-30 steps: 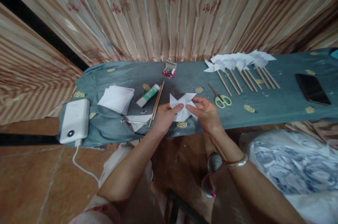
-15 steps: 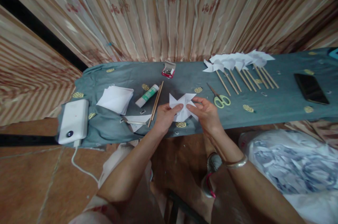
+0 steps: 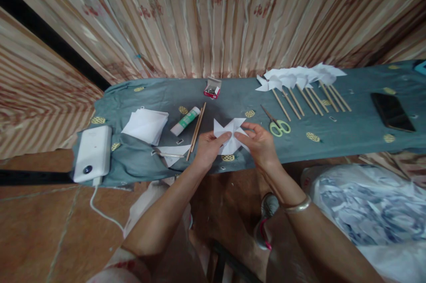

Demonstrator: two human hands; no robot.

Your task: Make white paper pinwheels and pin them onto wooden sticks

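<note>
A white paper pinwheel (image 3: 230, 143) with pointed blades is held over the front edge of the cloth-covered table. My left hand (image 3: 207, 149) grips its left side, thumb pressed near the centre. On the other side my right hand (image 3: 261, 143) pinches a blade, its thumb also close to the middle. No stick shows on this pinwheel. Just left of my left hand lie two thin wooden sticks (image 3: 197, 132) and a glue stick (image 3: 185, 121). Green-handled scissors (image 3: 275, 124) rest to the right of my right hand.
Finished pinwheels on sticks (image 3: 299, 79) lie in a row at back right, a phone (image 3: 392, 112) beyond. A small red box (image 3: 212, 88) holds metal pieces. Stacked white paper (image 3: 145, 126) and a cabled white device (image 3: 93, 153) are at left. A bag of paper scraps (image 3: 376, 203) stands at lower right.
Almost nothing differs. The pinwheel's blades have shifted very slightly between my fingers; both hands stay in about the same place.
</note>
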